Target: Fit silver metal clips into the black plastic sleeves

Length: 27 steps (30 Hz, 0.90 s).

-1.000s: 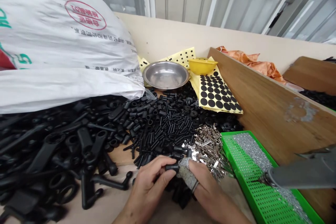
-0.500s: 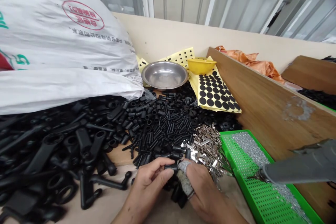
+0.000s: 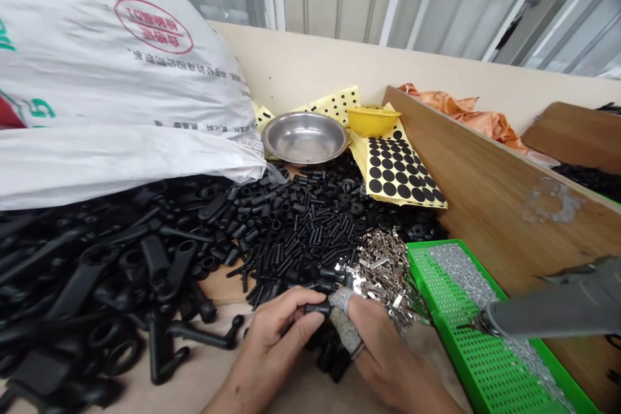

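My left hand (image 3: 277, 336) pinches a small black plastic cylinder (image 3: 316, 308) between thumb and fingers. My right hand (image 3: 383, 352), with a grey fabric cot (image 3: 345, 319) on one finger, meets it at the same part, fingers closed against it. Both hands work just in front of a heap of small black ribbed sleeves (image 3: 310, 239) and a pile of shiny metal clips (image 3: 383, 268). A few black parts lie under my hands.
Long black plastic handles (image 3: 97, 272) cover the left under a big white sack (image 3: 111, 84). At the back stand a steel bowl (image 3: 305, 137), a yellow bowl (image 3: 373, 121) and yellow sheets of black dots (image 3: 402, 174). A green perforated tray (image 3: 485, 336) and grey tool (image 3: 553, 315) lie right, beside a wooden board (image 3: 495, 187).
My hands have stayed together on the small black part, shifting only slightly; the right hand's fingers have turned a little against it. Nothing else has moved.
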Motion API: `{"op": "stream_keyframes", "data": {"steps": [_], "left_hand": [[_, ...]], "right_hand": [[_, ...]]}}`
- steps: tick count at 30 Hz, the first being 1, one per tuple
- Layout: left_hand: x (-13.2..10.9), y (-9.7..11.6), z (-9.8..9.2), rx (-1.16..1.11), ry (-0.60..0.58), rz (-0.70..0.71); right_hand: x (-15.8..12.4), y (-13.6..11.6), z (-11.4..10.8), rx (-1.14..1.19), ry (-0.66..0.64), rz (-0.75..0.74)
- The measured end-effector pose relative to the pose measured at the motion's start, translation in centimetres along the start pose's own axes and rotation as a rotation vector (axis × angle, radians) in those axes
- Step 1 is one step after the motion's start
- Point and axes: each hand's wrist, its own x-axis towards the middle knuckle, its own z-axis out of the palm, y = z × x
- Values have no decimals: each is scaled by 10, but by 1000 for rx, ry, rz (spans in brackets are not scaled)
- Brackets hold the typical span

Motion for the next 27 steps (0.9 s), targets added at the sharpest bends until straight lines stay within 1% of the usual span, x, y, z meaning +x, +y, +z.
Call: {"op": "stream_keyframes", "data": {"steps": [2, 5, 8, 11, 13, 14, 16, 19, 22, 24, 27], "left_hand": [[0, 2, -1, -3, -15, 13], [-3, 3, 0, 19, -20, 67], [-6, 0, 2, 56, 19, 160], [-8, -5, 4, 89, 32, 293], [-7, -5, 4, 104, 33, 340], [-6, -5, 3, 104, 32, 339], [-5, -2, 1, 87, 25, 299], [-5, 3, -1, 39, -9, 189], [-6, 6, -3, -20, -26, 94], [-6, 7, -3, -48, -16, 62], [-7, 5, -2, -29, 34, -15]], "right_hand": [[3, -4, -4, 39, -9, 32], [5, -9, -5, 123, 11, 126], [6, -8, 4, 236, 33, 221], [7, -3, 15, 413, 5, 322], [7, 0, 19, 472, -4, 359], [7, 0, 19, 455, 9, 354], [6, -1, 15, 353, 38, 285], [4, -4, 5, 191, 47, 120], [2, -5, 0, 107, 66, 64], [2, -7, -1, 50, 85, 24], [6, -12, -2, -20, 142, -137]]}}
